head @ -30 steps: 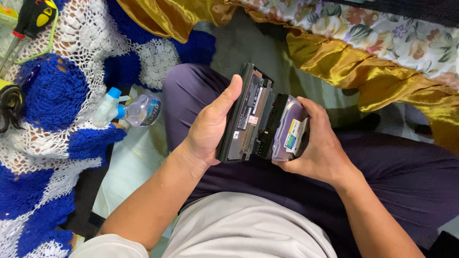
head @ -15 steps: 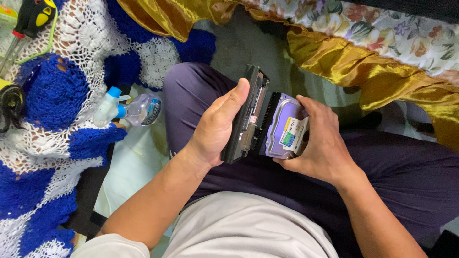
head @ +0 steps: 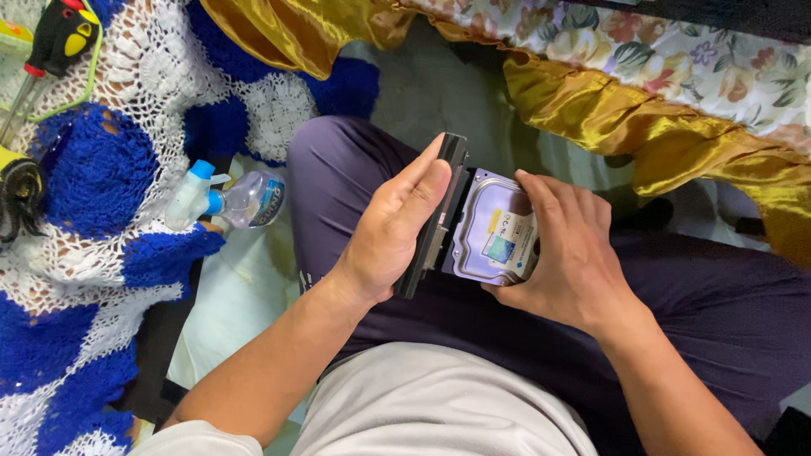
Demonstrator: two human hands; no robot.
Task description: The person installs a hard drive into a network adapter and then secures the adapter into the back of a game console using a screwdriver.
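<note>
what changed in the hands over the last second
The right hand has turned the silver metal hard drive so its labelled flat face now looks up at the camera; earlier it was seen more edge-on. The left hand holds the black slim rectangular device as before. The clear spray bottle on the blue and white crochet cloth has not moved.

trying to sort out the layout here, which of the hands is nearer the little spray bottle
Left. The left hand grips a black casing over the lap, just right of the spray bottle lying on the crochet cloth. The right hand, holding the silver hard drive, is farther away.
</note>
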